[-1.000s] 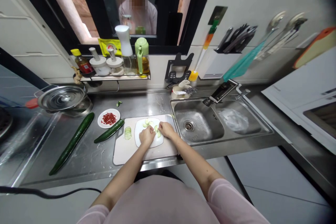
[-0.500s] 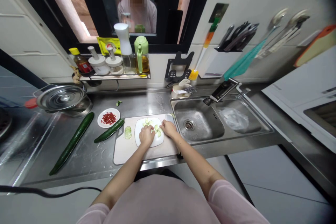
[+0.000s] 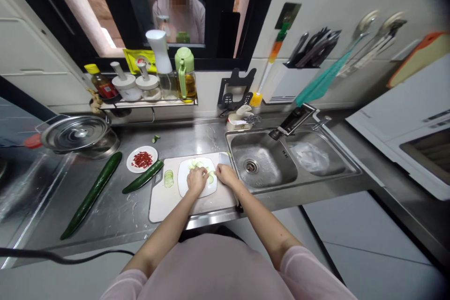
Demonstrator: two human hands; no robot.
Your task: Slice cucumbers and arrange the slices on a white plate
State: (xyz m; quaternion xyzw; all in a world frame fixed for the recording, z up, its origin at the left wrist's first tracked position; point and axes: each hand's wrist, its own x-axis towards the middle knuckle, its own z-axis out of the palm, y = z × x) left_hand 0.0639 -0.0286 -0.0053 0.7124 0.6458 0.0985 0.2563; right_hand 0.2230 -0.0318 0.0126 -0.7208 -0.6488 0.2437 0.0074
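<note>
A white square plate (image 3: pixel 183 180) lies on the pale cutting board (image 3: pixel 163 208), with thin cucumber slices (image 3: pixel 198 164) along its far and right parts. Over the plate's middle is my left hand (image 3: pixel 197 181), its fingers pinched together; what they hold is too small to make out. My right hand (image 3: pixel 226 174) is closed at the plate's right edge, a pale green cucumber slice (image 3: pixel 213 173) at its fingertips. A short stack of sliced cucumber (image 3: pixel 168 178) rests on the board's left part. Behind my right hand, a knife blade (image 3: pixel 223 158) lies partly hidden on the board.
Left of the board are a cut cucumber (image 3: pixel 142 177), a small plate (image 3: pixel 131 165) of red pieces and a long cucumber (image 3: pixel 92 197). A lidded pot (image 3: pixel 79 136) stands further left. The double sink (image 3: pixel 262 143) adjoins the board's right side; a bottle rack (image 3: pixel 147 104) hangs behind.
The whole view has shifted slightly. My left hand's fingertips have turned a little toward my right hand, which stays at the plate's right edge.
</note>
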